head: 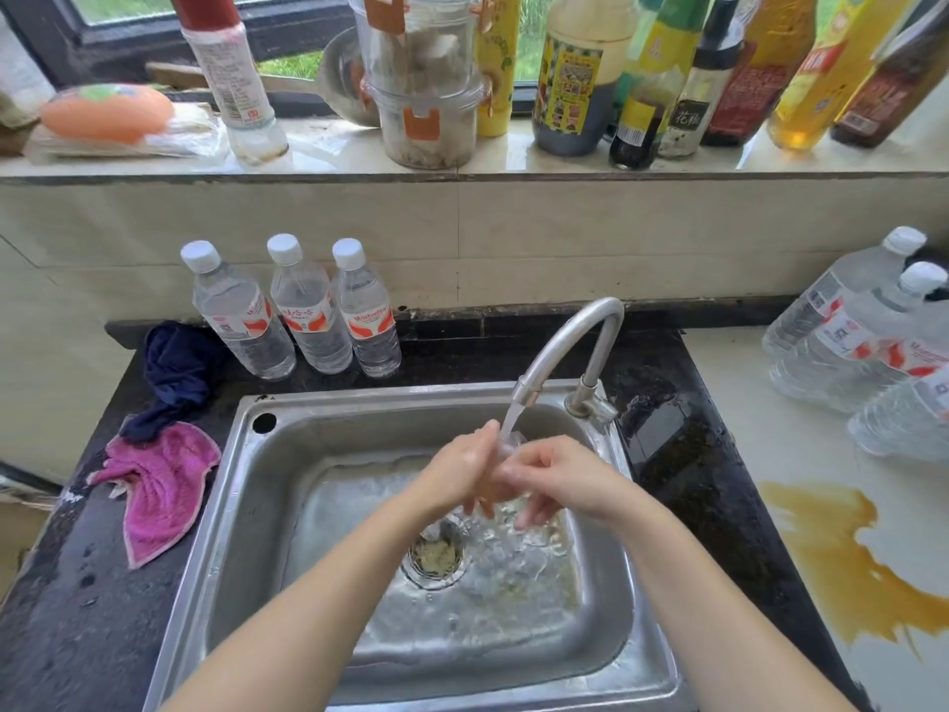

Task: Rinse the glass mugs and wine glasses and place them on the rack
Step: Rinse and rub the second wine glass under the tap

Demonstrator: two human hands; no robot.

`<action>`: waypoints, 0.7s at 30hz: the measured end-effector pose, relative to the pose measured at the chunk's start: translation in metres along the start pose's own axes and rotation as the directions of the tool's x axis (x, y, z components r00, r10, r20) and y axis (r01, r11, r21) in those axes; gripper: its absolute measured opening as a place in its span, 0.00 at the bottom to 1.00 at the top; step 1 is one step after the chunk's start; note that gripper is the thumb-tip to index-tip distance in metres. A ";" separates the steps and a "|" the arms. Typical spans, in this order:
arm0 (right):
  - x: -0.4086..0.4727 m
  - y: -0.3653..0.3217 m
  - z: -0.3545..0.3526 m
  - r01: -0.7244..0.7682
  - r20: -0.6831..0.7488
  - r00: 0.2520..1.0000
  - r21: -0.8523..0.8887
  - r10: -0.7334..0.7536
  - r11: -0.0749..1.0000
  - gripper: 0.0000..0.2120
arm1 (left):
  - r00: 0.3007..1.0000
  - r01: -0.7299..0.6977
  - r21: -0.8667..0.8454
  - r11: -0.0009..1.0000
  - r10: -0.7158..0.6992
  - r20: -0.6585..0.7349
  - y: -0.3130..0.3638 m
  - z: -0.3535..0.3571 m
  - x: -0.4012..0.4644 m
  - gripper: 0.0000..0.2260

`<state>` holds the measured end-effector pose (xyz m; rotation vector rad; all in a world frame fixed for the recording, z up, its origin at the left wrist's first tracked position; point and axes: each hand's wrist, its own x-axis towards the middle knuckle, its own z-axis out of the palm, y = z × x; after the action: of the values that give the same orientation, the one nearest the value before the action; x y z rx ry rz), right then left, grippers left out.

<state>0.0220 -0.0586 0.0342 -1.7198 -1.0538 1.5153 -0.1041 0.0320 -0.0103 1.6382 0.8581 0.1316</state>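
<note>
Both my hands are together over the steel sink (pixel 246 506), under the water running from the curved tap (pixel 575 341). My left hand (pixel 462 470) has its thumb up by the stream and its fingers pointing down. My right hand (pixel 557 475) touches it from the right, fingers hanging loosely down. The stream lands where the two hands meet and splashes there. Neither hand holds anything that I can make out. No glass mug, wine glass or rack is in view.
Water pools around the drain strainer (pixel 436 555). A pink cloth (pixel 159 485) and a dark cloth (pixel 174 372) lie left of the sink, with three water bottles (pixel 303 310) behind. Large bottles (pixel 862 331) and a brown spill (pixel 842 552) are on the right counter. Sauce bottles line the windowsill (pixel 513 156).
</note>
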 end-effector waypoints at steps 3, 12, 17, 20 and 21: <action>0.007 -0.001 0.009 0.042 -0.095 0.995 0.276 -0.016 0.960 0.08 | 0.965 -0.045 0.092 0.995 0.067 -0.252 -0.002 0.010 0.003 0.22; 0.011 -0.003 0.010 0.117 -0.228 0.971 0.174 -0.075 0.978 0.07 | 0.974 0.011 0.031 0.999 -0.004 -0.225 0.005 0.006 0.002 0.23; 0.006 0.000 -0.001 0.107 -0.044 0.993 -0.098 -0.112 0.989 0.04 | 0.955 0.289 -0.151 0.945 -0.296 -0.030 0.017 -0.010 0.006 0.25; 0.013 0.000 -0.002 0.078 -0.215 0.973 -0.050 -0.087 0.996 0.08 | 0.986 0.110 -0.092 0.990 -0.121 -0.115 0.012 0.001 0.003 0.26; 0.013 -0.002 0.001 0.110 -0.222 0.970 0.054 -0.096 0.992 0.07 | 0.983 0.042 -0.075 0.996 -0.055 -0.175 0.010 0.005 0.006 0.26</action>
<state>0.0214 -0.0461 0.0288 -1.7138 -0.9527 1.2497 -0.0933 0.0315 -0.0051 1.5544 1.0166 0.2735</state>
